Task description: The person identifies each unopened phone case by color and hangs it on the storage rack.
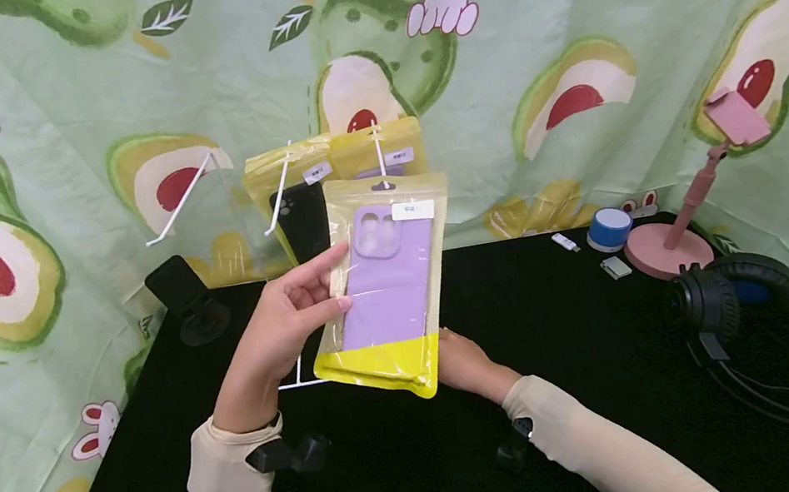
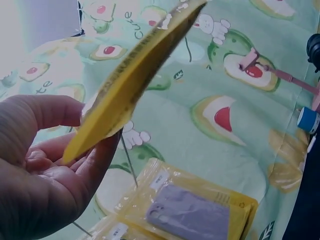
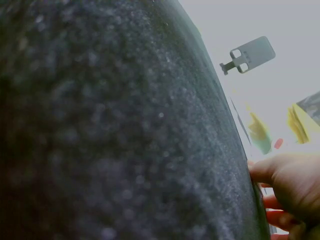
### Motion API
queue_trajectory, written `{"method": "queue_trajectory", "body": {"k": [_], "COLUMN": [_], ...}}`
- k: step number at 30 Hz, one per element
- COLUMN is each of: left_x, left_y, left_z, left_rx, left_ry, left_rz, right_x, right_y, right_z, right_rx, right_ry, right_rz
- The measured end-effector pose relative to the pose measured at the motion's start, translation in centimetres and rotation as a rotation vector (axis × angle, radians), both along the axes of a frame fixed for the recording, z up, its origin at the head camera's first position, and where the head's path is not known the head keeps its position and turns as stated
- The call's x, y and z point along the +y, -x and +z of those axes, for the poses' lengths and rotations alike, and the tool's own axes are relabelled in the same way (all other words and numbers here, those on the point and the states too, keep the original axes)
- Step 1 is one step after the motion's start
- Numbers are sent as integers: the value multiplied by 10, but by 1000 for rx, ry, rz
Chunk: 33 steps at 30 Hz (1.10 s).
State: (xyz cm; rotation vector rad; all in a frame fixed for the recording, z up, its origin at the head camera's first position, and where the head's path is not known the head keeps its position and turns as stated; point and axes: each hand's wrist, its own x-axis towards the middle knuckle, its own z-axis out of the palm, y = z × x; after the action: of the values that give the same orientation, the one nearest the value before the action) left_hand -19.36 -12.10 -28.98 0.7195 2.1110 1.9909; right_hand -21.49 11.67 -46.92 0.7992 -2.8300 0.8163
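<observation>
My left hand (image 1: 291,319) pinches the left edge of a phone case package (image 1: 395,313) between thumb and fingers. A lilac case with a camera cutout shows through its clear front, above a yellow bottom band. At the package's top, the hang hole overlaps the tip of a white hook (image 1: 379,156) in the head view. Edge-on, the same package (image 2: 107,105) appears in the left wrist view. My right hand (image 1: 466,364) is low at the black tabletop, its fingers hidden behind the package; the right wrist view shows its thumb (image 3: 262,170) against the dark surface.
More yellow packages (image 1: 300,221) hang behind, one with a black case. A bare hook (image 1: 179,200) juts out at left, beside a black phone stand (image 1: 177,289). At right are a blue-and-white cylinder (image 1: 610,231), a pink stand (image 1: 668,250) and black headphones (image 1: 707,311).
</observation>
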Motion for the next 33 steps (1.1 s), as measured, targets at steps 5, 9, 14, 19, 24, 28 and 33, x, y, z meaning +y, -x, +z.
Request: {"method": "queue_trajectory", "body": {"k": [5, 9, 14, 19, 24, 28, 33], "left_x": [-4, -8, -12, -8, 4, 14, 24], "left_y": [9, 14, 23, 41, 65, 89, 114], "left_z": [4, 5, -1, -14, -26, -37, -49], "left_rx": [-27, -52, -38, 33, 196, 307, 347], "left_ry": [56, 75, 89, 145, 203, 162, 110], "left_rz": [13, 26, 75, 162, 273, 339, 407], "right_x": [0, 0, 1, 2, 0, -1, -2], "right_y": [0, 0, 1, 2, 2, 0, -2], "right_z": [2, 4, 4, 3, 4, 5, 6], "right_rx": [79, 41, 19, 16, -4, -4, -2], "right_ry": [-135, -161, -173, -187, -209, -207, -188], "right_rz": [23, 23, 21, 16, 10, 13, 17]}}
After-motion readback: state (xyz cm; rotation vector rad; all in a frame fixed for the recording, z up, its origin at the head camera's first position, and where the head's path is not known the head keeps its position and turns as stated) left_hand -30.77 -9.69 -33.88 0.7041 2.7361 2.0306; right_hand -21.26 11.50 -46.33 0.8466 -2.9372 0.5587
